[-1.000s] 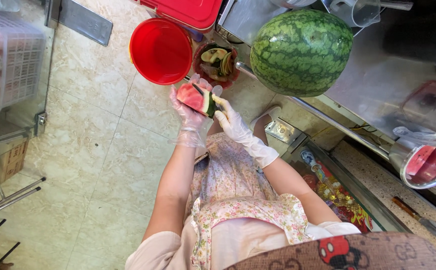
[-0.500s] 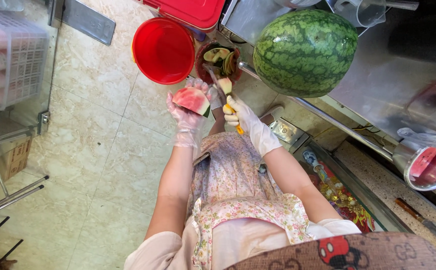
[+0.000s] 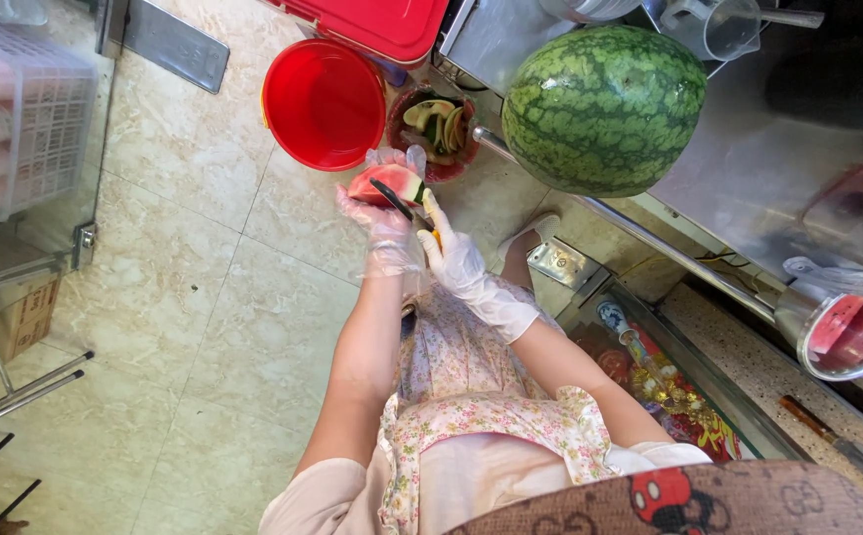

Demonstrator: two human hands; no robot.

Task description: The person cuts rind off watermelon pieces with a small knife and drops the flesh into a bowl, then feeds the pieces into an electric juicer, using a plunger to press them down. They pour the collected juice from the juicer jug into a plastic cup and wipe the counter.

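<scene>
My left hand [image 3: 384, 226], in a clear plastic glove, holds a red watermelon piece [image 3: 384, 182] with a strip of green rind. In a white glove, my right hand [image 3: 456, 260] grips a small knife [image 3: 399, 205] with a yellow handle. Its dark blade lies across the piece at the rind side. Both hands are over the floor, just in front of a dark bowl of rind scraps [image 3: 435, 129].
A red bucket [image 3: 323, 103] stands on the tiled floor left of the scrap bowl. A whole watermelon [image 3: 604, 109] sits on the steel counter [image 3: 749, 168]. A metal bowl of cut red flesh [image 3: 853, 335] is at the right. A white crate [image 3: 20, 119] is at the far left.
A cut strip of rind fell away toward the scrap bowl. The knife has come back onto the piece, and both hands sit slightly lower in view.
</scene>
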